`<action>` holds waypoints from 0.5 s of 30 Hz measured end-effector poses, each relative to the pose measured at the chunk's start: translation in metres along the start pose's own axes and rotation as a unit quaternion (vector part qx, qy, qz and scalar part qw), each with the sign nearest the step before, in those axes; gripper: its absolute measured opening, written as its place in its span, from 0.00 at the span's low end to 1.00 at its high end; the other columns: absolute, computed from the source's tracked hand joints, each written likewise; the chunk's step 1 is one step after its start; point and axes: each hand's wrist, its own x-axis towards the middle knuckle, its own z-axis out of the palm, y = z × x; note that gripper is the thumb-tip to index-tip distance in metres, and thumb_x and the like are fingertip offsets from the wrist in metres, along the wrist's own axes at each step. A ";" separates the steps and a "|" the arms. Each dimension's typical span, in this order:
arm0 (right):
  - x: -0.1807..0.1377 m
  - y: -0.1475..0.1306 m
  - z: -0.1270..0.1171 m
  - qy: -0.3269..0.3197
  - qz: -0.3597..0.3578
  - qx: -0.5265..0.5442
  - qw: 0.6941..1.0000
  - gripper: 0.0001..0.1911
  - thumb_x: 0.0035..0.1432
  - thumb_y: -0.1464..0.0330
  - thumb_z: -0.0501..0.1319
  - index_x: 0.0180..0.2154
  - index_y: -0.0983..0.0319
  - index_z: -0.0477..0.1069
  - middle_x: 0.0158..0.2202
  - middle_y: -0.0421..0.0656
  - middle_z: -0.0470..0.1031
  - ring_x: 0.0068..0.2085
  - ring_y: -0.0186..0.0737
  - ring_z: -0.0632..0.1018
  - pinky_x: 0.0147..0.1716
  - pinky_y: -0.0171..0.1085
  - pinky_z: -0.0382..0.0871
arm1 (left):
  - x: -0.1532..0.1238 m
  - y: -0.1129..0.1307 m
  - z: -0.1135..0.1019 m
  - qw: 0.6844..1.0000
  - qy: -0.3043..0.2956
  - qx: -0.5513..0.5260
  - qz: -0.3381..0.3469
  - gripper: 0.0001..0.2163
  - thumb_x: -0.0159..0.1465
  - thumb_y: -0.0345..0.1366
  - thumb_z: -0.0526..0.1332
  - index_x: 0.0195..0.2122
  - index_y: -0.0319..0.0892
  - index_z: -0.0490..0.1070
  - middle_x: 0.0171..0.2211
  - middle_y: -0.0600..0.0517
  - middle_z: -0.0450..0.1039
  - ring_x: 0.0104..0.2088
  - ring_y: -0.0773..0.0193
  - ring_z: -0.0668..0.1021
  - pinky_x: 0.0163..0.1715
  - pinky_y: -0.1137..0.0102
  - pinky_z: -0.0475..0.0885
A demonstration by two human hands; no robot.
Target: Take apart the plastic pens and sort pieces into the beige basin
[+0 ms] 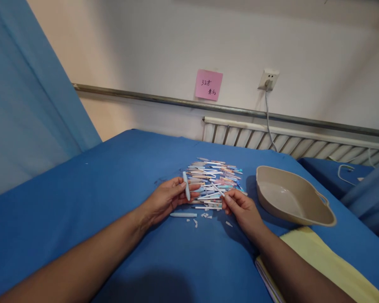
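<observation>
Fingers (234, 203) by pens (223, 182), basin (281, 198) nearby

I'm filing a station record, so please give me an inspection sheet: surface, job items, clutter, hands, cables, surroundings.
Surface: blue sheet, dark marks left of the pile.
Job items: pile of pens and white sticks; a loose barrel lies in front of it.
Clutter: small white bits near the pile; tan basin and yellow cloth to the right.
Left hand: holds a pale barrel in its fingers.
Right hand: holds a thin stick.
Cables: grey cord plugged into the wall outlet.
Surroundings: pink note, rail, radiator, blue curtain.
</observation>
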 end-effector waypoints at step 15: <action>-0.002 0.002 -0.003 -0.004 -0.040 -0.082 0.996 0.13 0.59 0.58 0.57 0.31 0.61 0.69 0.24 0.38 0.70 0.25 0.33 0.68 0.26 0.31 0.62 | 0.000 0.005 -0.014 0.868 0.087 0.434 0.227 0.09 0.60 0.40 0.60 0.38 0.42 0.72 0.35 0.52 0.74 0.38 0.62 0.74 0.44 0.66 0.67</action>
